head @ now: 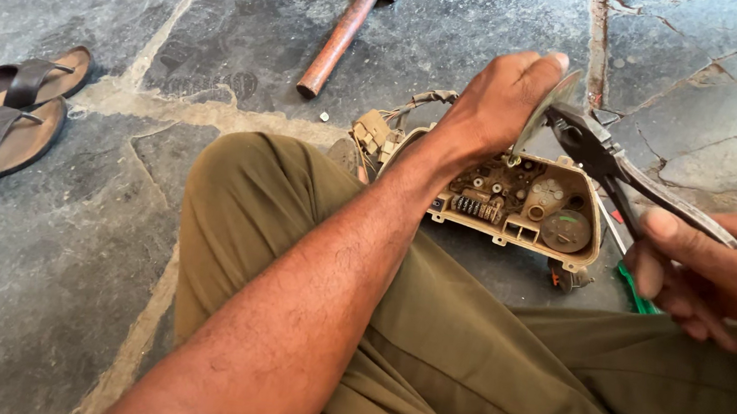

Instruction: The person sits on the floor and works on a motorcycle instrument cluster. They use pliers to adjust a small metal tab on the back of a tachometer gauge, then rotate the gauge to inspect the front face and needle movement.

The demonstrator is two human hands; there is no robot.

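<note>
Pliers (pixel 610 160) in right hand (pixel 731 271) grip thin metal plate (pixel 546 107).

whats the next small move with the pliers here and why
Probably a slow pull or twist with the pliers, the left hand bracing. The pliers, held in the right hand, already bite the thin metal piece that the left hand steadies above the open beige housing. The piece looks still attached at its lower end, so easing it should protect the small gears inside.
</note>
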